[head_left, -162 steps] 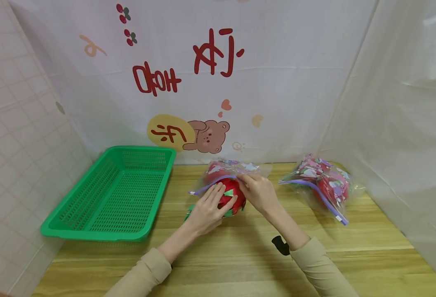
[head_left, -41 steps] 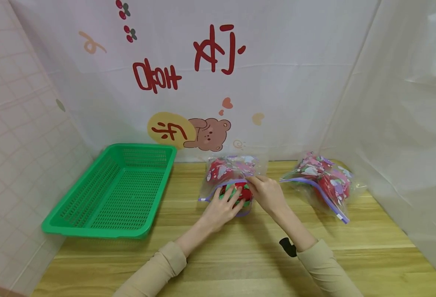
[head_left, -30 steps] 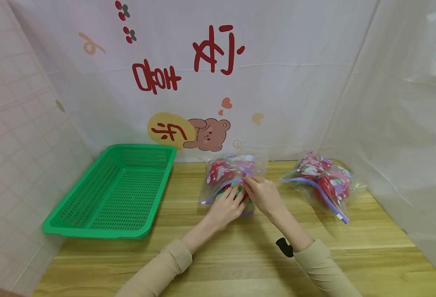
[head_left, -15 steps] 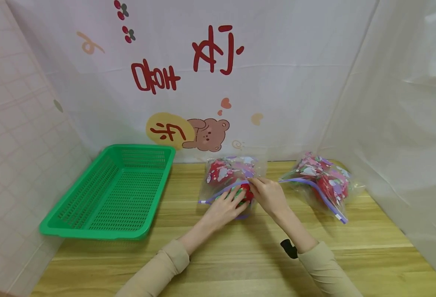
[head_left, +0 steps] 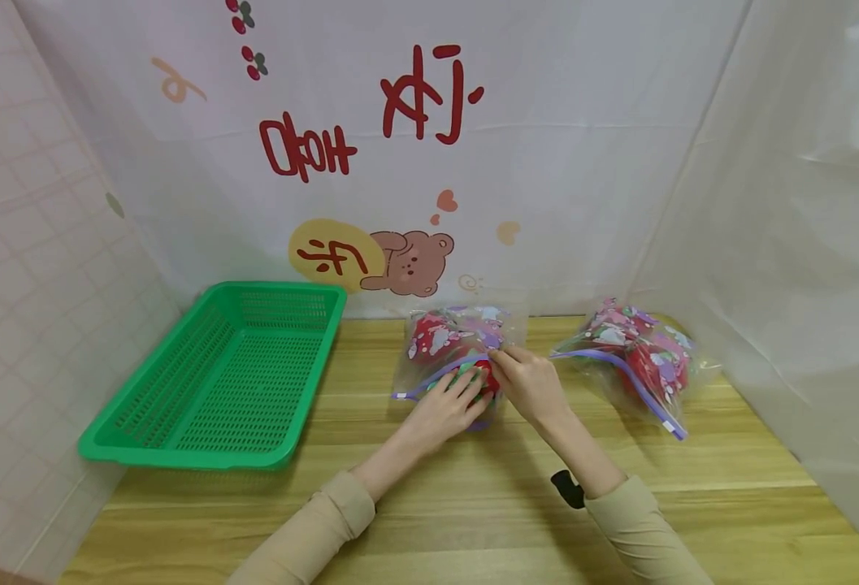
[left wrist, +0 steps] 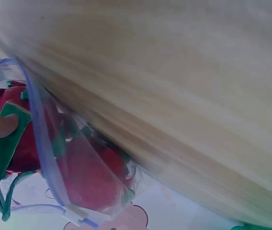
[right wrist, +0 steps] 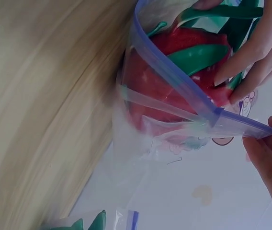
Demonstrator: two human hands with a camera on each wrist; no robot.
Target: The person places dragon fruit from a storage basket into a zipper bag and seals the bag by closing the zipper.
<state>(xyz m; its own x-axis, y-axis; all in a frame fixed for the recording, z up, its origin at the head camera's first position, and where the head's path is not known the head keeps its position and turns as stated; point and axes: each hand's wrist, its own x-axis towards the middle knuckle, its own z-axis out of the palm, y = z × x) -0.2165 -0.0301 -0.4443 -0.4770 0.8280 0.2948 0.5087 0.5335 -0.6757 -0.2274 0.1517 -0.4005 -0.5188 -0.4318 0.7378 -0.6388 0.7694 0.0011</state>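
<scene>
A clear zip bag (head_left: 514, 329) with a purple zip edge and printed shapes lies at the back middle of the table, its mouth toward me. My left hand (head_left: 440, 413) grips a red dragon fruit (right wrist: 207, 79) with green scales, which sits in the bag's mouth. In the left wrist view the thumb (left wrist: 1, 127) presses on a green scale. Deeper in the bag lies another red fruit (left wrist: 90, 175). My right hand (head_left: 527, 385) pinches the zip edge between thumb and fingers, as the right wrist view shows, and pulls it taut beside the fruit.
A second zip bag (head_left: 652, 370) holding red fruits lies to the right on the wooden table (head_left: 488, 504). On the left stands a green plastic basket (head_left: 319, 374). A printed cloth (head_left: 583, 187) hangs behind the table.
Several seconds ago the dragon fruit was in front of the bag's mouth; now it is inside the opening. The left hand has moved right and forward with it; over the last half second little changes.
</scene>
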